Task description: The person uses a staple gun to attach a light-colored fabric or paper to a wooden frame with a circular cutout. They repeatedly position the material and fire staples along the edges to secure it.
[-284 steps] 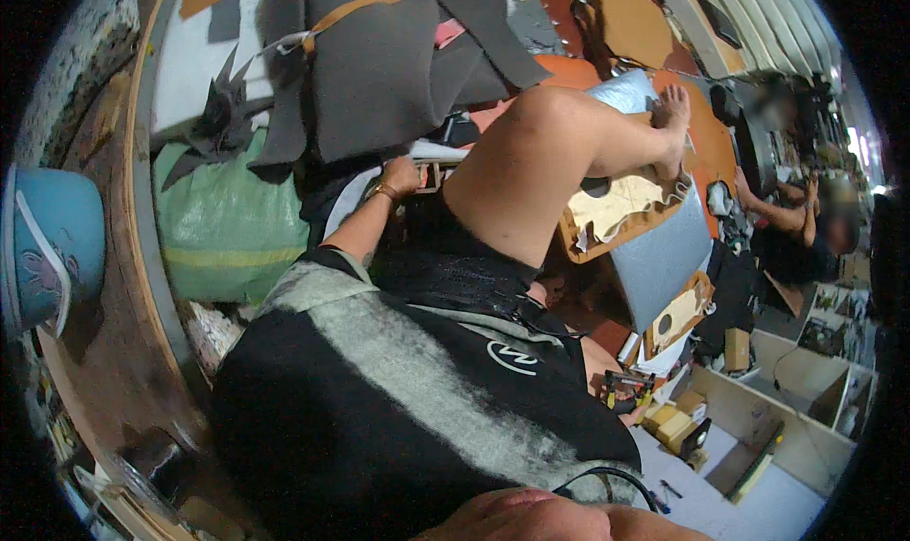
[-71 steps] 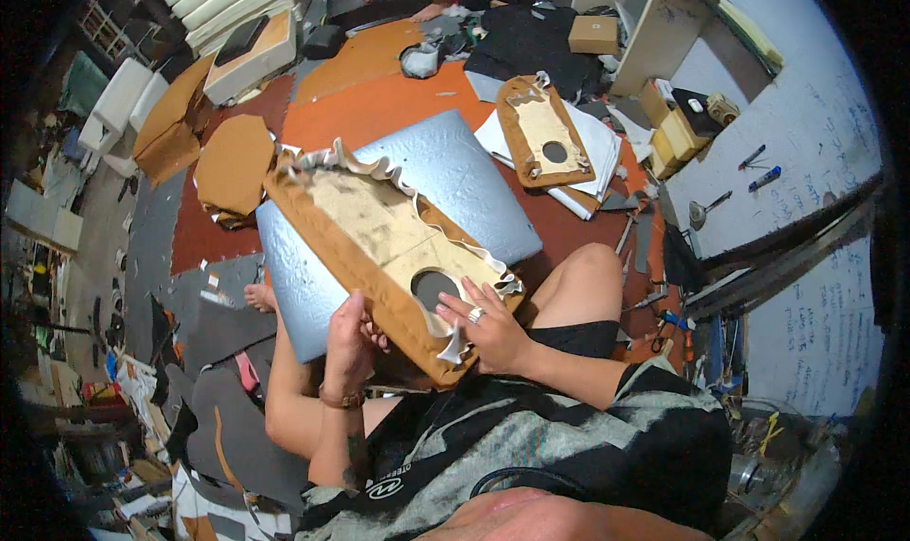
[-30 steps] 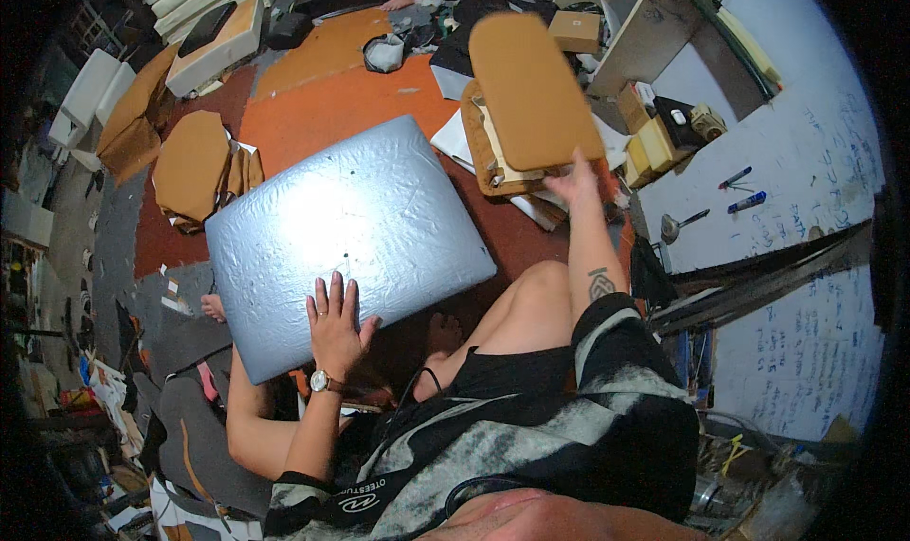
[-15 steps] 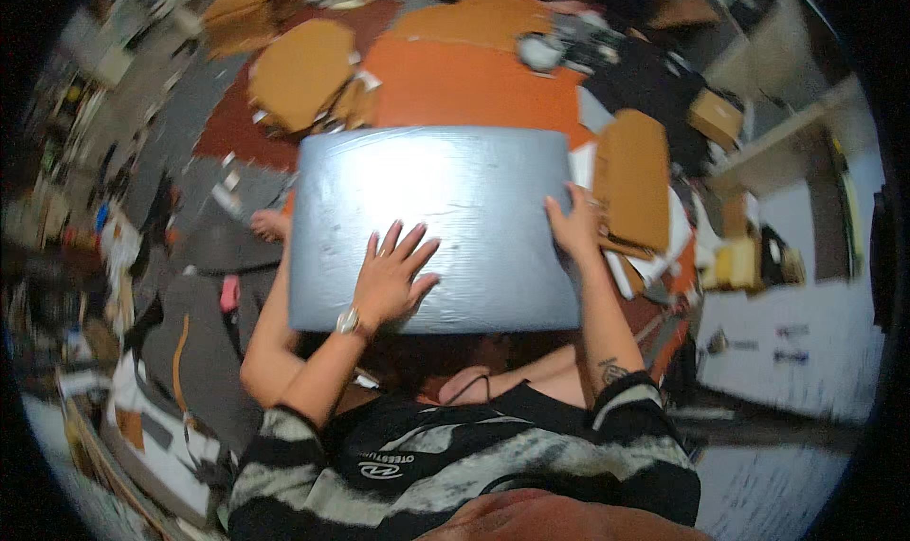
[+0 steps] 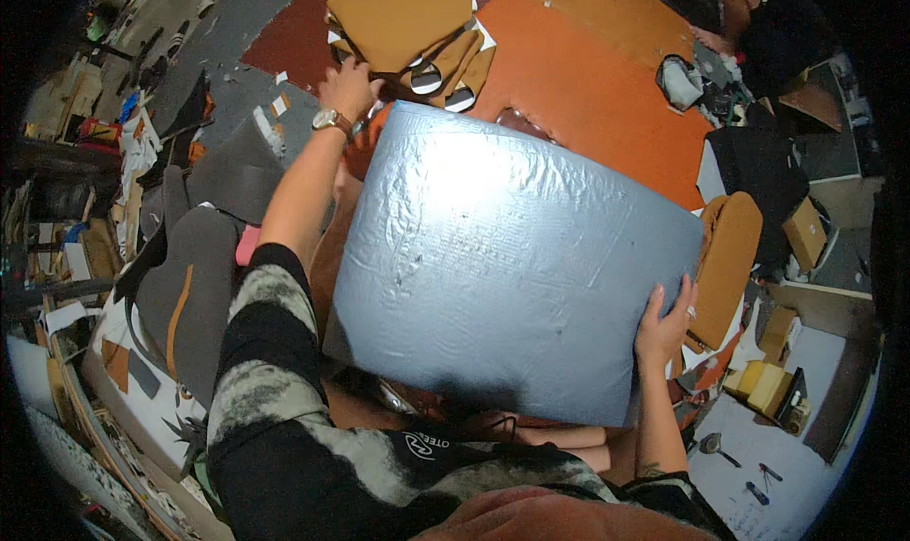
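Note:
A large slab [image 5: 502, 276] with a shiny, wrinkled silver-grey covering lies across my lap, turned so its right side sits nearer me. My right hand [image 5: 665, 328] holds its right edge, thumb on the top face and fingers along the side. Past the far left corner, my left hand [image 5: 349, 91] reaches out, thumb apart from the fingers. Its fingertips are at the near edge of a pile of tan cut pieces [image 5: 403, 15], partly hidden there. Several smaller tan pieces with white edges stick out beneath the top one.
An orange sheet [image 5: 578, 96] covers the floor ahead. Another tan stack [image 5: 730, 266] lies beside the slab on the right. Dark grey padded pieces [image 5: 194, 285] are at the left. Yellow blocks [image 5: 758, 385] and small tools sit on a white surface at right. Another person's foot [image 5: 716, 41] shows far right.
My left hand has left the slab's top and stretched forward to the tan pile. The slab has turned clockwise, and my right hand has moved with its right edge toward me. The view has shifted.

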`<action>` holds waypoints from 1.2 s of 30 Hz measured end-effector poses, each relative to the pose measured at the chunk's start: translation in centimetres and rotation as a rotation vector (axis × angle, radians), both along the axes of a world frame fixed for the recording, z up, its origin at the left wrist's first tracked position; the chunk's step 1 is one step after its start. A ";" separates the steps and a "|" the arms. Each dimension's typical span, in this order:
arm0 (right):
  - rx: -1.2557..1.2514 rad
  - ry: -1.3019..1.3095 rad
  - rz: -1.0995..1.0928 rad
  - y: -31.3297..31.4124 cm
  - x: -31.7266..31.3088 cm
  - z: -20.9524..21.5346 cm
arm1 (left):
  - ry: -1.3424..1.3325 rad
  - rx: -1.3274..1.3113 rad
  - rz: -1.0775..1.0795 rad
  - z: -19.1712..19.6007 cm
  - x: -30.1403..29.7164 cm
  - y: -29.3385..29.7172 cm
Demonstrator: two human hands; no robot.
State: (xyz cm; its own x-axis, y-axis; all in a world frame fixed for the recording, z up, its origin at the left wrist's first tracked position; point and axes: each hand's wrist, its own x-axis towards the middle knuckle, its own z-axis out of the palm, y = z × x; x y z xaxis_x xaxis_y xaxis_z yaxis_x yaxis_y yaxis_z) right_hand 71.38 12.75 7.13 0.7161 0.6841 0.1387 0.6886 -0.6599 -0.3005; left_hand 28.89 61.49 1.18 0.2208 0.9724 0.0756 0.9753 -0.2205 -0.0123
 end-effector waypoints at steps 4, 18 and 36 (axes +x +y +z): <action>0.004 0.025 0.017 -0.1 0.0 -0.1 | 0.322 0.204 -0.089 -3.8 -0.8 4.8; 0.026 -0.036 0.052 -0.3 0.4 -0.7 | -0.013 0.478 -0.360 3.6 2.6 8.6; 0.731 1.163 0.209 -1.1 -18.3 8.9 | -0.623 1.028 -0.314 56.2 5.4 -19.1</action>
